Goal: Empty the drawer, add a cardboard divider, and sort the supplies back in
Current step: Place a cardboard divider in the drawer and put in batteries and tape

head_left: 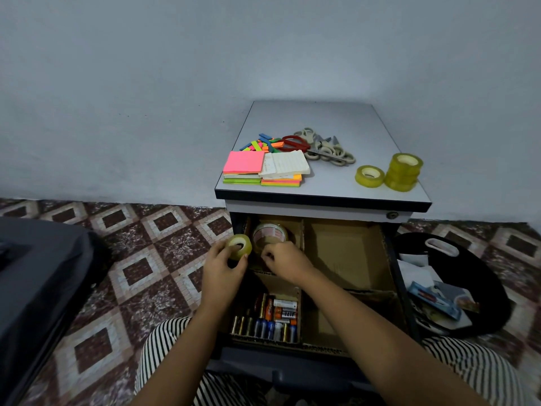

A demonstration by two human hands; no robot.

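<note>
The drawer (393,268) stands open, and a brown cardboard divider (302,231) splits it into compartments. The left hand (225,266) holds a small roll of yellowish clear tape (239,245) with curled fingers, at the left edge of the drawer. The right hand (282,259) is in the back left compartment, just beside a big brown tape roll (269,232). Its fingers are bent, but it is not possible to tell if they grip anything. Batteries (269,317) lie in the front left compartment. On the cabinet top (322,118) are more tape rolls (402,171), sticky notes (263,168) and scissors (322,145).
</note>
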